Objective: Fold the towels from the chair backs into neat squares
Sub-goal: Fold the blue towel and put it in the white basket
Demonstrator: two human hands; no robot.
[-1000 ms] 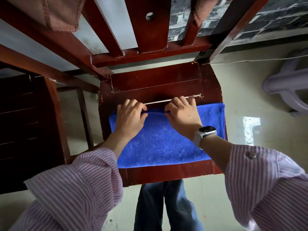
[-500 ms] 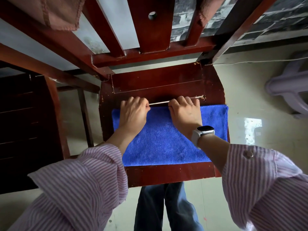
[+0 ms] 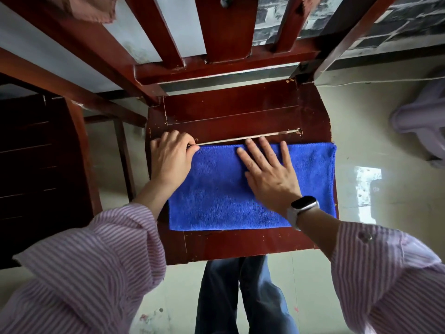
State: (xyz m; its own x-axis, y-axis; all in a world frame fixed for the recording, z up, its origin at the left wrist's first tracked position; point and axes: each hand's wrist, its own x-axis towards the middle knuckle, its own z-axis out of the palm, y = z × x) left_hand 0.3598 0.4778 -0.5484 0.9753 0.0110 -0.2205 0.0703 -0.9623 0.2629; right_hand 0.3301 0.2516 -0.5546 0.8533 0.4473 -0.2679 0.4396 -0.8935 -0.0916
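Observation:
A blue towel (image 3: 216, 196) lies folded into a wide rectangle on the red-brown wooden chair seat (image 3: 231, 247). My left hand (image 3: 171, 160) sits at the towel's far left corner with curled fingers, pinching the far edge there. My right hand (image 3: 267, 169) lies flat on the towel's upper middle, fingers straight and spread, pressing the cloth down. A brownish towel (image 3: 91, 8) hangs over the chair back at the top left, mostly out of frame.
The chair back's slats (image 3: 226, 32) rise beyond the seat. A dark wooden piece of furniture (image 3: 36, 165) stands to the left. A pale plastic stool (image 3: 421, 121) sits on the tiled floor at the right. My legs (image 3: 240, 297) stand against the seat's front edge.
My left hand slid left along the towel's far edge to its corner. My right hand opened from a curled grip and spread flat on the towel, a little further right.

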